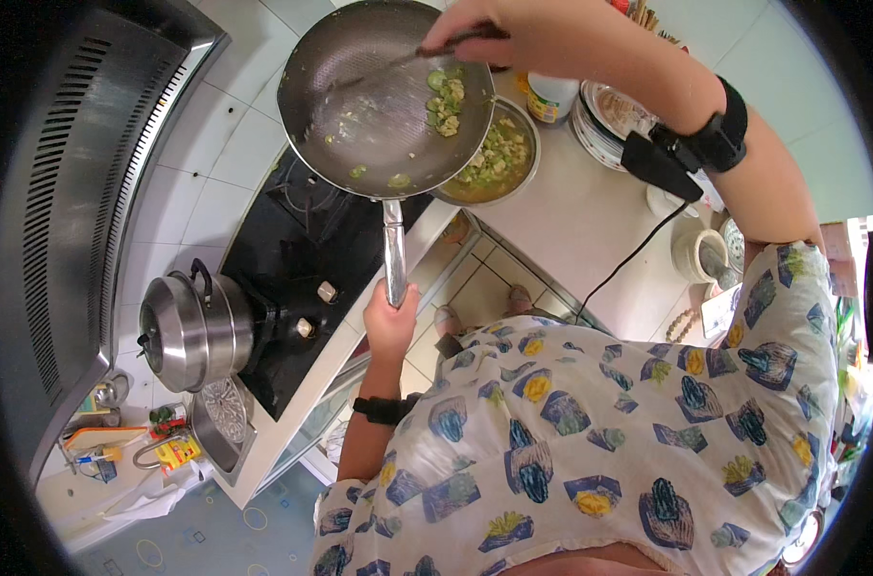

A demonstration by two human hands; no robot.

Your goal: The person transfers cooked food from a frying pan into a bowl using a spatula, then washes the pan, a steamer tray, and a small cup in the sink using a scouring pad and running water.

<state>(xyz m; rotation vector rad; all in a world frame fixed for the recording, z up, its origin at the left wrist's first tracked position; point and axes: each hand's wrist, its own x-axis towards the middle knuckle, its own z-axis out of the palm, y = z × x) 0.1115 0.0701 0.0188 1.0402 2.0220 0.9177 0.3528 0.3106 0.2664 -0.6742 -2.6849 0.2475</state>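
My left hand is closed round the metal handle of a dark frying pan, which is held up above the hob and the worktop's edge. My right hand grips the dark handle of a spatula, whose blade is blurred inside the pan. A small heap of green slices with pale bits lies at the pan's right side, and a few scraps cling elsewhere. Partly under the pan's right rim stands a round metal bowl holding more of this food in liquid.
A lidded steel steamer pot stands on the black gas hob, near a sink. On the worktop are stacked plates, a white tub and a stone mortar. The range hood hangs at left.
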